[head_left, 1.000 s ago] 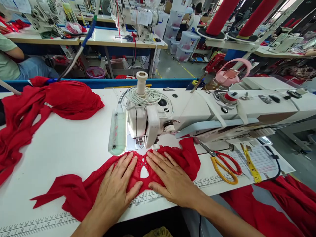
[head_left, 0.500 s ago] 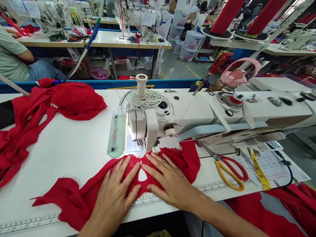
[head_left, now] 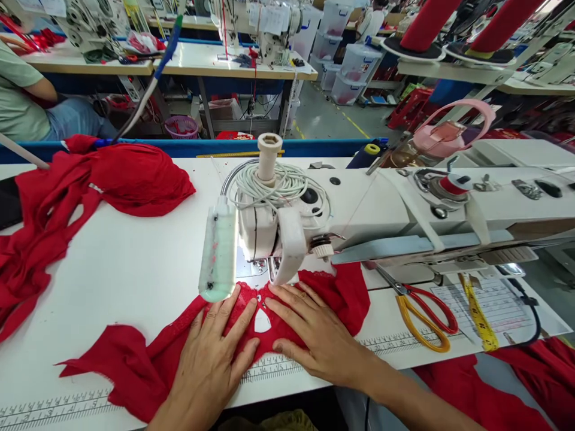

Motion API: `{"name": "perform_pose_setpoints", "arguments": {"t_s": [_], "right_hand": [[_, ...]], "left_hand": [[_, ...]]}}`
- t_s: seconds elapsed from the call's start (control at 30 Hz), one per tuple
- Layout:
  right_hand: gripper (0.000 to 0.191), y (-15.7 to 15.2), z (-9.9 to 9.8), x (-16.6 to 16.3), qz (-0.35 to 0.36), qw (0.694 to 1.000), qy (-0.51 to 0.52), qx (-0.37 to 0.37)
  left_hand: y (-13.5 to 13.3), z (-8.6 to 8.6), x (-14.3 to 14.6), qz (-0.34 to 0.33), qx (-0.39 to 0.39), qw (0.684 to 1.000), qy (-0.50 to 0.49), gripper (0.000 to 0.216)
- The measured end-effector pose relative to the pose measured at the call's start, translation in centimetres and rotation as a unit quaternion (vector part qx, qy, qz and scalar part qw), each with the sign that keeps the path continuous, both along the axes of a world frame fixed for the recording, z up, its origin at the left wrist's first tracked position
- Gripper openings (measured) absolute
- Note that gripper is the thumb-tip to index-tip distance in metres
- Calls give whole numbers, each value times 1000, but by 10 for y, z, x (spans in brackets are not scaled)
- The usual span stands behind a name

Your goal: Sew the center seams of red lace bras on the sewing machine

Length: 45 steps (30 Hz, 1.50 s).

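Observation:
A red lace garment piece (head_left: 251, 326) lies flat on the white table (head_left: 126, 263) in front of the white sewing machine (head_left: 359, 215). My left hand (head_left: 211, 353) rests flat on its left half, fingers spread toward the needle area. My right hand (head_left: 314, 335) presses flat on its right half, fingers pointing at the presser foot (head_left: 265, 269). A small triangular gap in the lace shows between my thumbs. Neither hand holds anything. The lamp tube (head_left: 218, 251) hangs just above my left fingertips.
Red and yellow scissors (head_left: 422, 311) and a yellow tape measure (head_left: 480, 311) lie right of the machine. A heap of red fabric (head_left: 90, 179) sits at the back left. A person in a green shirt (head_left: 22, 102) sits beyond. Red cloth (head_left: 494, 389) hangs off the right edge.
Both hands have slid the lace piece a little farther toward the needle. The triangular gap between my thumbs sits closer to the presser foot.

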State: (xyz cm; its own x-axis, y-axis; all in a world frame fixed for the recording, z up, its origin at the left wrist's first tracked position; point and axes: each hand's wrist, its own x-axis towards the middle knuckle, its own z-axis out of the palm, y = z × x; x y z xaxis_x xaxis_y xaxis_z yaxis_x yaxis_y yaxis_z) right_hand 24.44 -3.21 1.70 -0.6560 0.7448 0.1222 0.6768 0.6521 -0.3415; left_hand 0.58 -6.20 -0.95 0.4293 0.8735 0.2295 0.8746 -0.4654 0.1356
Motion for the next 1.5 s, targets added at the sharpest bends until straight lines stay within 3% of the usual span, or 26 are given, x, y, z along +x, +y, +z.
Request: {"name": "perform_pose_setpoints", "arguments": {"t_s": [0.13, 0.2, 0.37, 0.5, 0.6, 0.7, 0.83, 0.93, 1.1, 1.23, 1.3, 1.37, 1.43, 1.5], "right_hand": [[40, 10, 7, -7, -59, 995, 40, 70], [38, 17, 10, -14, -55, 995, 16, 81], [43, 30, 14, -26, -47, 998, -40, 12], [21, 33, 17, -30, -39, 998, -16, -48], [6, 35, 22, -33, -41, 996, 14, -79], [6, 37, 29, -34, -43, 993, 20, -113], [9, 40, 37, -34, -31, 989, 1, -146], [15, 41, 35, -37, -37, 991, -36, -121], [21, 35, 20, -45, -68, 992, -109, 5], [23, 25, 14, -38, -97, 990, -39, 100], [27, 20, 13, -32, -80, 991, 41, 102], [28, 18, 11, -29, -28, 991, 106, 74], [24, 18, 7, -27, 14, 991, 124, 48], [24, 19, 2, -26, 12, 993, 112, 40]], "left_hand": [[0, 0, 1, -3, -5, 1000, 1, 50], [-1, 2, 0, -6, 2, 1000, 3, 49], [-2, 16, 1, -39, 30, 998, -40, 43], [16, 34, 3, -18, 35, 994, -103, 35], [38, 40, 4, -30, -33, 991, -130, 41], [54, 40, 4, -29, -140, 981, -129, 16], [57, 35, 6, -3, -154, 980, -127, 14], [54, 30, 8, 4, -140, 982, -128, 12], [52, 30, 10, 12, -114, 987, -112, 11], [44, 37, 8, 44, -13, 993, -106, 15], [38, 39, 7, 10, 34, 990, -138, 20], [32, 38, 7, -62, 30, 983, -170, 25], [28, 33, 7, -109, 13, 980, -167, 23], [25, 25, 6, -115, 9, 984, -136, 19]]}}
